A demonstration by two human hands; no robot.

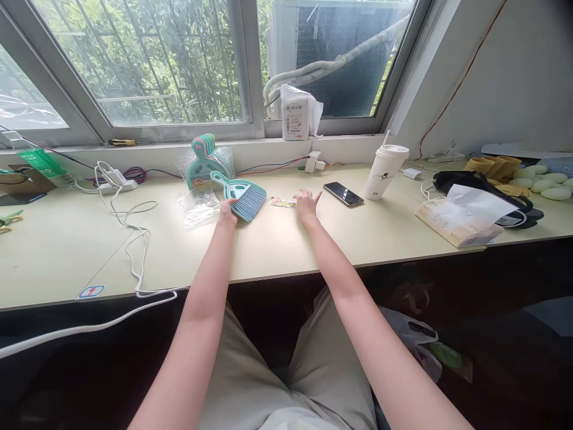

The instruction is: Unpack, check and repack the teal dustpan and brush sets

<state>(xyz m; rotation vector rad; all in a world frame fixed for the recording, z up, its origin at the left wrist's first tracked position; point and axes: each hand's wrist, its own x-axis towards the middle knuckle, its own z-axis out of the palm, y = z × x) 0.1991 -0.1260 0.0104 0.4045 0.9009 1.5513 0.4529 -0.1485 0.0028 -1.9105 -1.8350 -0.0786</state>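
Note:
My left hand [228, 215] grips the near left edge of a small teal dustpan [218, 177], its thumb on top. A brush with grey-blue bristles [250, 204] lies nested in the dustpan. To the right, my right hand [306, 209] rests low over the table with its fingers apart, at the right end of a colourful printed strip [282, 203]. Whether its fingertips press on the strip is hard to make out. Behind my left hand stands a row of similar dustpans [203, 161] in clear wrapping. A clear plastic bag [200, 209] lies in front of them.
Right of my right hand are a phone [344, 194] and a white lidded cup with a straw [384, 172]. A tissue pack [461, 218] sits at the front right edge. White cables [134, 239] trail over the left side. A wrapped box [298, 113] stands on the sill.

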